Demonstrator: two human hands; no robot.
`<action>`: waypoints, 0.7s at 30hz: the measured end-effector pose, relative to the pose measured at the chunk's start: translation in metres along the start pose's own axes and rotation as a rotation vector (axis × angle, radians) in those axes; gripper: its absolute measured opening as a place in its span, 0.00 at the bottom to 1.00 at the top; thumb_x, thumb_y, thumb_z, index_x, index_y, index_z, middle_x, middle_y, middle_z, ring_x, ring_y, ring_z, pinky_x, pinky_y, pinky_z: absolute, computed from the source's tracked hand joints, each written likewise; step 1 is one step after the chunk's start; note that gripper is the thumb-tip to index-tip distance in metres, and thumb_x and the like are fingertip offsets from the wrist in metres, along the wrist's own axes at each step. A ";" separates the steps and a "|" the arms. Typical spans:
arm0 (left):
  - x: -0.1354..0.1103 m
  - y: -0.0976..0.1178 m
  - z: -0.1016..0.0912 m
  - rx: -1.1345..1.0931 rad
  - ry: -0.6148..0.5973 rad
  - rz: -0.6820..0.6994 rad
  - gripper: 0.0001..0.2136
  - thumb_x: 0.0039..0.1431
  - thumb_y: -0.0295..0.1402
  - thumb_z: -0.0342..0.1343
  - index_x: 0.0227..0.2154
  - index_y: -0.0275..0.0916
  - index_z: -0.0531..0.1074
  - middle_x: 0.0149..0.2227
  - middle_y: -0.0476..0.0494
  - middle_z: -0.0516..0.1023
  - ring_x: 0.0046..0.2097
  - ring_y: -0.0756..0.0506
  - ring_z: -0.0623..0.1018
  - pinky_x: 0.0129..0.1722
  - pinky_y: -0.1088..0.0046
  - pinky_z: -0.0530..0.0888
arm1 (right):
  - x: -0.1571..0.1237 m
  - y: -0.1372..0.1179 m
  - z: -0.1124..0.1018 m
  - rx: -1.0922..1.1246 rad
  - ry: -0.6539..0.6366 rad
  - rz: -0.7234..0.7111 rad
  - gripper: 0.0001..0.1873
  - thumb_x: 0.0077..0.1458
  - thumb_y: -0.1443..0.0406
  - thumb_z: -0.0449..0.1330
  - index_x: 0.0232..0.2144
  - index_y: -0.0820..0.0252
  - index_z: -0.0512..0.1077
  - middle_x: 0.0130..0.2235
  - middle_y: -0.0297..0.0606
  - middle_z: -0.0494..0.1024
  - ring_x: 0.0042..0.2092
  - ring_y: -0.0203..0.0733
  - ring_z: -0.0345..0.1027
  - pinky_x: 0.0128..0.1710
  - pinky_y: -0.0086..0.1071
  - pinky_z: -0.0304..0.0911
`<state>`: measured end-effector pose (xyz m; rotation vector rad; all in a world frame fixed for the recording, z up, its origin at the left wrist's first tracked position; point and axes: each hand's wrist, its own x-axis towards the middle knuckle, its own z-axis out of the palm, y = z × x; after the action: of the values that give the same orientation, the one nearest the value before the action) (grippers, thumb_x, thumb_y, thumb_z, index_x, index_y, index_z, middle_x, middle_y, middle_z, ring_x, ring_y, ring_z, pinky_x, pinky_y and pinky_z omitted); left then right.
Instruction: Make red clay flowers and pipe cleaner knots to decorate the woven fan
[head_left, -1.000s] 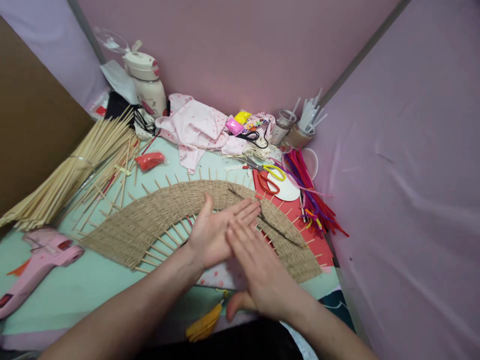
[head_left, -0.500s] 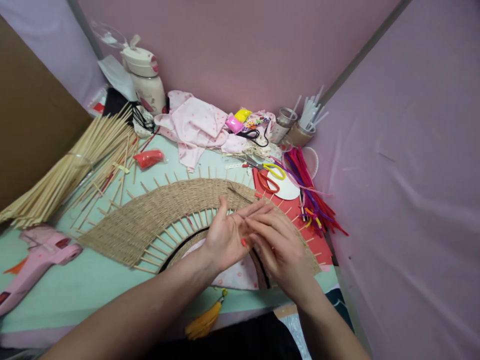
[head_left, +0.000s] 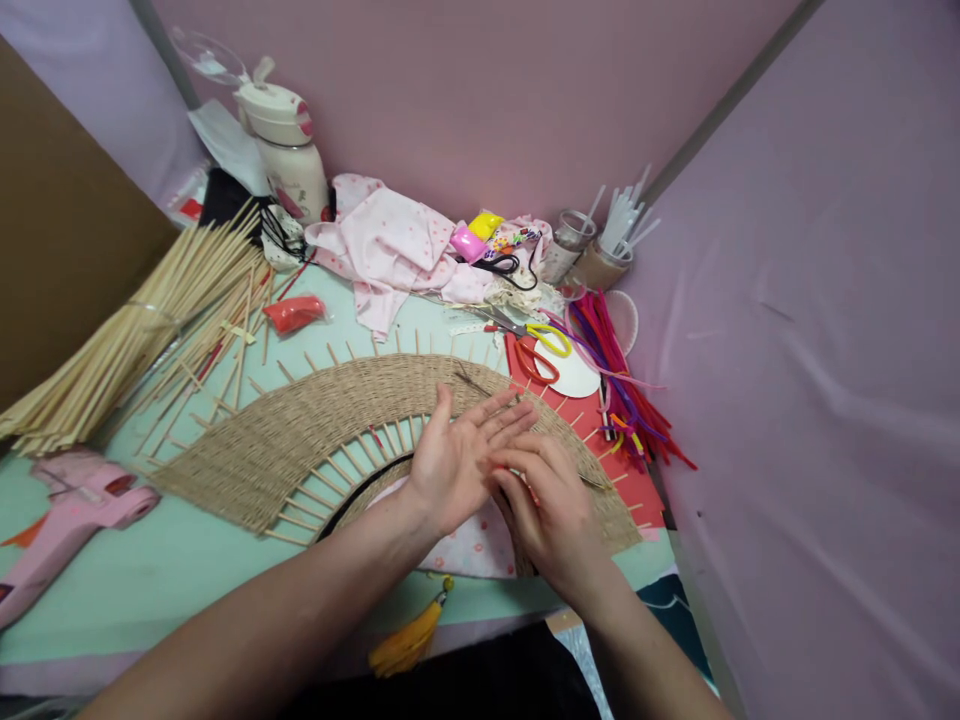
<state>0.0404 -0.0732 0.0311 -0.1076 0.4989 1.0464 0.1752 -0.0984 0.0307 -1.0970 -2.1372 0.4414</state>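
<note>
My left hand (head_left: 461, 465) is held palm up with its fingers stretched out and nothing lying on the palm. Close against that palm, my right hand (head_left: 551, 505) is closed in a pinch. A bit of red shows between its fingers, apparently a small red lump (head_left: 534, 494), mostly hidden by them. Beneath both hands lies a fan-shaped woven piece (head_left: 300, 440) with thin sticks poking out along its curved edges. Its lower middle holds pink patterned fabric (head_left: 472, 548) bordered by a black band. A yellow tassel (head_left: 409, 640) hangs at the near table edge.
A bundle of wooden sticks (head_left: 127, 340) and a pink glue gun (head_left: 75, 530) lie left. Behind are a red packet (head_left: 296, 315), a bottle (head_left: 289, 150) and pink cloth (head_left: 397, 240). Scissors (head_left: 536, 350), red paper (head_left: 637, 490), pipe cleaners (head_left: 607, 350) and cups of straws (head_left: 607, 262) sit right.
The small red lump was lying on my left palm and now shows only between my right fingers. My right hand has closed into a pinch and shifted slightly; my left hand stays open.
</note>
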 end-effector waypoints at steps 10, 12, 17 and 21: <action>-0.012 -0.026 -0.016 0.248 0.028 -0.096 0.09 0.63 0.31 0.54 0.32 0.32 0.76 0.31 0.42 0.78 0.34 0.50 0.76 0.39 0.74 0.71 | -0.006 0.015 -0.015 0.023 0.173 0.154 0.12 0.60 0.69 0.58 0.45 0.53 0.73 0.39 0.37 0.79 0.39 0.40 0.74 0.40 0.35 0.70; -0.013 -0.025 -0.016 0.356 -0.007 -0.105 0.08 0.59 0.33 0.60 0.31 0.31 0.76 0.30 0.43 0.77 0.33 0.51 0.74 0.35 0.76 0.69 | -0.007 0.016 -0.020 0.012 0.157 0.172 0.17 0.59 0.69 0.60 0.50 0.51 0.71 0.38 0.35 0.80 0.38 0.40 0.74 0.40 0.35 0.69; -0.014 -0.020 -0.016 0.399 -0.050 -0.096 0.11 0.49 0.33 0.68 0.32 0.31 0.77 0.30 0.46 0.75 0.32 0.53 0.71 0.33 0.78 0.66 | -0.011 0.014 -0.021 0.022 0.061 0.135 0.24 0.59 0.71 0.59 0.56 0.48 0.65 0.42 0.34 0.81 0.47 0.40 0.73 0.50 0.37 0.67; -0.012 -0.019 -0.017 0.353 -0.007 -0.037 0.11 0.47 0.33 0.69 0.30 0.33 0.75 0.28 0.48 0.73 0.30 0.54 0.70 0.32 0.78 0.66 | -0.012 0.012 -0.022 0.035 0.020 0.138 0.26 0.60 0.70 0.58 0.58 0.47 0.63 0.51 0.37 0.77 0.51 0.42 0.72 0.50 0.38 0.69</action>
<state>0.0461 -0.0979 0.0191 0.1986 0.6654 0.9082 0.2022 -0.1018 0.0341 -1.2286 -2.0365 0.5273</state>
